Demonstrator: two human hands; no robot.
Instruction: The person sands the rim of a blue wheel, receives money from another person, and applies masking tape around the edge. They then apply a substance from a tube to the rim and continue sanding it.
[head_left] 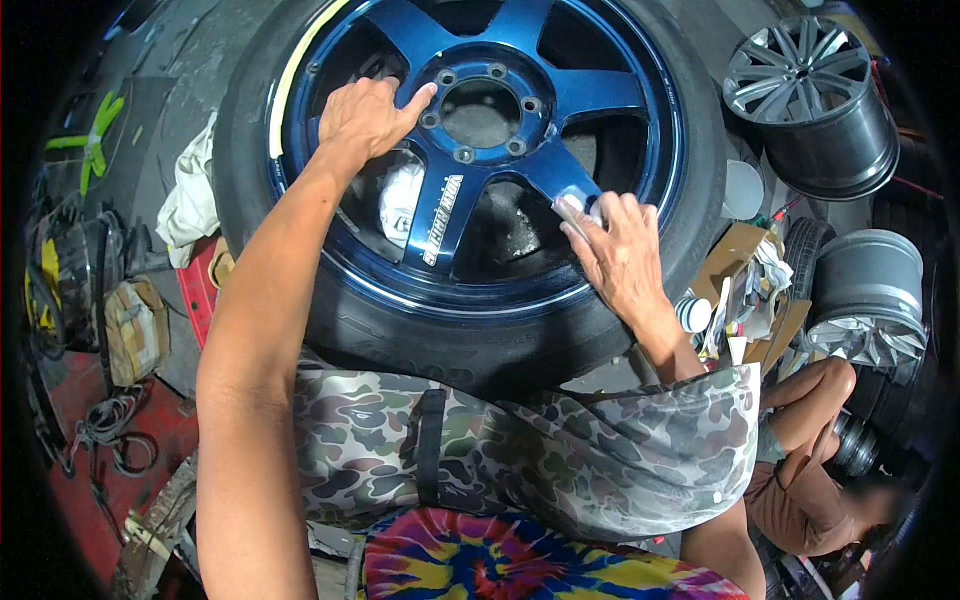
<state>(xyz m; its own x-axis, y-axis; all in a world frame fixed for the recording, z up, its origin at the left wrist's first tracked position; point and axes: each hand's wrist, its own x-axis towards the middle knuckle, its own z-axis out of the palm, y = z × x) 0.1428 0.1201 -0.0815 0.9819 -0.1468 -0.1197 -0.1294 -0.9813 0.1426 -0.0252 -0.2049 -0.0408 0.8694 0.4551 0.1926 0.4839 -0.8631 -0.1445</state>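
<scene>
A dark blue wheel rim (600,95) with broad spokes and white lettering sits inside a black tyre (262,190), lying face up before me. My left hand (365,118) grips the left spoke, its fingers bent over the far edge and its thumb against the hub. On the lower right spoke, my right hand (622,245) pinches a small, flat, greyish piece (578,218) close against the blue surface; its exact kind I cannot tell. Through the spoke opening below my left hand, a white crumpled thing (400,195) shows.
Two loose wheels, one grey (810,75) and one silver (870,285), stand at right. Nearby are a cardboard box (730,260) with papers and a white-capped container (693,314). A white cloth (190,190) hangs at left. Another person (810,500) sits at lower right.
</scene>
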